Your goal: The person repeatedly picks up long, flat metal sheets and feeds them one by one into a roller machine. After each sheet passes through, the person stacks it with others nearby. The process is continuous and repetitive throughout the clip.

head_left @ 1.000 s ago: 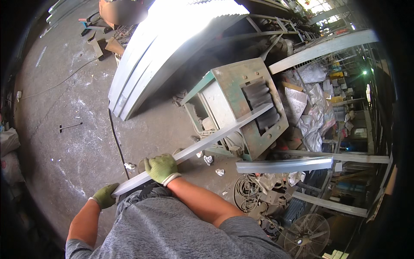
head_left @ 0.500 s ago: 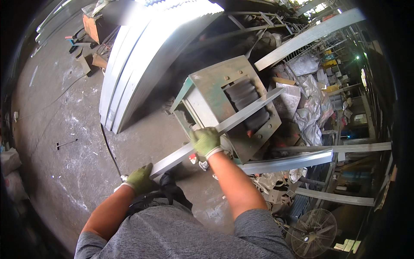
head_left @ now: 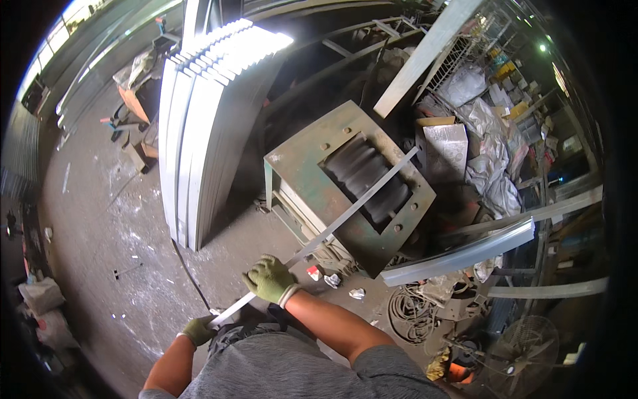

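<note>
A long, straight metal bar runs slantwise from my waist over a green-grey steel machine. Its near end is in my gloved left hand, fingers closed around it beside my hip. Further along, my gloved right hand grips the same bar, short of the machine's edge. The far part of the bar crosses a dark ribbed roller set in an opening in the machine's top; I cannot tell whether it touches. The bar now shows a narrow side.
Left of the machine stands a stack of long metal profiles. Another profile sticks out at the right. Beyond are a cardboard box and plastic sheeting. Coiled cable and a fan are at lower right.
The bar has turned from its broad face to a narrow side. Both hands have shifted lower in view and to the left with it. My head view has moved too.
</note>
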Motion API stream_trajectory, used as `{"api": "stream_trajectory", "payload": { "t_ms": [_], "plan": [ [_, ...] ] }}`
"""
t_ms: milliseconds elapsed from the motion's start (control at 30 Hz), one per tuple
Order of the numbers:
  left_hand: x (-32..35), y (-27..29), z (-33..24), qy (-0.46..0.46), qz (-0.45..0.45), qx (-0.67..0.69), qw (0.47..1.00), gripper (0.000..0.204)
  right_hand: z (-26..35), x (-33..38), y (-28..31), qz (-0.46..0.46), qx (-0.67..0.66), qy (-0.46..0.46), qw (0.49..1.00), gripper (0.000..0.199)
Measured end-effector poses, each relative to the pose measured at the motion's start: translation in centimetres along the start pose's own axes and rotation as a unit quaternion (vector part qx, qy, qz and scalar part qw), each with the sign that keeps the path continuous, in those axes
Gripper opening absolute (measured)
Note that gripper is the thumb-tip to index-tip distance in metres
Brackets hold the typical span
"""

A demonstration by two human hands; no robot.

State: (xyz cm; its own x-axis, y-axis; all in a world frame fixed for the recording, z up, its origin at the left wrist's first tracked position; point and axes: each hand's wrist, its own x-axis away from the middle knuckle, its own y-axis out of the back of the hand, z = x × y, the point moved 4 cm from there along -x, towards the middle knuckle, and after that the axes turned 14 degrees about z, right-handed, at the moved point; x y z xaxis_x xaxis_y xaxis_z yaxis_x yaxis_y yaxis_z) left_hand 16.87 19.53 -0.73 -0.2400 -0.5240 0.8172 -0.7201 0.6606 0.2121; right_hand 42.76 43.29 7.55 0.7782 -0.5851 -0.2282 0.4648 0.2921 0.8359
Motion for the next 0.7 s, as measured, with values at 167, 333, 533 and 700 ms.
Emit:
{"api": "stream_trajectory", "payload": {
  "t_ms": [167,333,533,700],
  "plan": [
    [-0.8,3.1,-4.7,0.028,0.018,0.112,0.993,0.049,-5.4,0.8,2.6,0.018,0.062,-0.053,0.997,0.020],
    [-4.8,4.5,-18.0,-0.024,-0.018,0.029,0.999,0.068,-15.3,0.4,7.9,-0.052,0.139,-0.120,0.982,0.027],
    [-8.4,4.9,-27.5,-0.080,-0.062,-0.039,0.994,0.065,-22.0,0.7,14.1,0.027,0.209,-0.156,0.965,0.038],
    [-8.3,4.2,-24.0,-0.087,-0.068,-0.031,0.993,0.062,-19.3,0.6,12.0,0.058,0.220,-0.171,0.959,0.044]
  ]
}}
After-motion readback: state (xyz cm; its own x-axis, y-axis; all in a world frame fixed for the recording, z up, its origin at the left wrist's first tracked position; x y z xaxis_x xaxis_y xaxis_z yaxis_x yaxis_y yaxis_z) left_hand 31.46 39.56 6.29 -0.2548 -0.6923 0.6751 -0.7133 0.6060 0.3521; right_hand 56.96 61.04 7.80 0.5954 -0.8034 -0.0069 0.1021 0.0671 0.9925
